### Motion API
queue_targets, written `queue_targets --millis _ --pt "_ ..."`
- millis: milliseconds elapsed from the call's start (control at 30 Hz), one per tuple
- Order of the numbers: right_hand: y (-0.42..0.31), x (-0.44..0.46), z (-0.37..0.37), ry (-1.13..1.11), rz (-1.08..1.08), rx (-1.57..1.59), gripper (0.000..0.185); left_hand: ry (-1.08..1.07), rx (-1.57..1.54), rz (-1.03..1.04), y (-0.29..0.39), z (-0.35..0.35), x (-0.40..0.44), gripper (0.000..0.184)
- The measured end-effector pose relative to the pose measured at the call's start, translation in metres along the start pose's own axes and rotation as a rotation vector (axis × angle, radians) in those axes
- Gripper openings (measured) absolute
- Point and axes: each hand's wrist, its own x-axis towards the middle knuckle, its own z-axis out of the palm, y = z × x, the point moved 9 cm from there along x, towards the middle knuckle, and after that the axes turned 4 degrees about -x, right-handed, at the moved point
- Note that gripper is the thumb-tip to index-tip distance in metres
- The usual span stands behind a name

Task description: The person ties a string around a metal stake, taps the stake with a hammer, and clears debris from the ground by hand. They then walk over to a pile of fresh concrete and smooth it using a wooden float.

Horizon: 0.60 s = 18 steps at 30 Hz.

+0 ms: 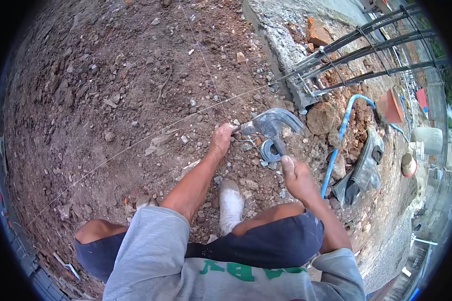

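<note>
With right hand [301, 179] clamped round the hammer [272, 125] and left hand [220, 141] closed on what looks like a rod [235, 129], tap lightly, squarely, in line.

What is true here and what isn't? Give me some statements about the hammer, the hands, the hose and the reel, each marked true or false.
1. The right hand holds the hammer. True.
2. The left hand grips the hammer's handle too. False: the left hand is by the hammer's head; only the right holds the handle.
3. A round reel lies on the stony ground. True.
4. Both hands wear gloves. False: both are bare.
5. The hose is blue. True.
</note>
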Motion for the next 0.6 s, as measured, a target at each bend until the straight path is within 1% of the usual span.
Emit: queue_targets --millis 67,100,133,200,233,267,367,400,500,533,600 --pt "0.017 0.000 0.008 -0.041 0.156 0.234 0.046 0.065 -0.041 -0.062 -0.015 -0.007 0.019 0.036" --pt "0.015 -0.008 0.002 -0.026 0.191 0.321 0.047 0.072 -0.063 -0.139 -0.031 -0.001 0.001 0.035" --pt "0.006 -0.001 -0.015 0.012 0.202 0.409 0.047 0.075 -0.149 -0.126 -0.028 0.000 0.000 0.034" --pt "-0.011 0.004 -0.044 0.099 0.203 0.565 0.049 0.069 -0.215 -0.165 -0.031 0.003 -0.001 0.035" --pt "-0.017 0.005 -0.054 0.152 0.194 0.639 0.050 0.066 -0.246 -0.183 -0.018 0.000 -0.001 0.036" --pt "-0.031 0.009 -0.062 0.221 0.118 0.717 0.053 0.047 -0.205 -0.246 -0.009 -0.004 -0.005 0.039" --pt "-0.042 0.009 -0.055 0.238 -0.134 0.412 0.053 0.096 -0.287 -0.280 -0.032 0.000 -0.002 0.040" --pt "-0.043 0.011 -0.042 0.195 -0.172 0.207 0.051 0.147 -0.327 -0.371 -0.003 -0.007 -0.009 0.046" --pt "-0.015 0.012 0.023 -0.089 -0.015 -0.081 0.037 0.216 -0.304 -0.359 0.003 -0.014 -0.012 0.053" --pt "-0.010 0.012 0.025 -0.084 0.027 0.043 0.039 0.178 -0.248 -0.417 0.011 -0.015 -0.014 0.051" --pt "-0.001 0.007 0.027 -0.080 0.122 0.297 0.044 0.207 -0.381 -0.365 0.005 -0.017 -0.007 0.046"
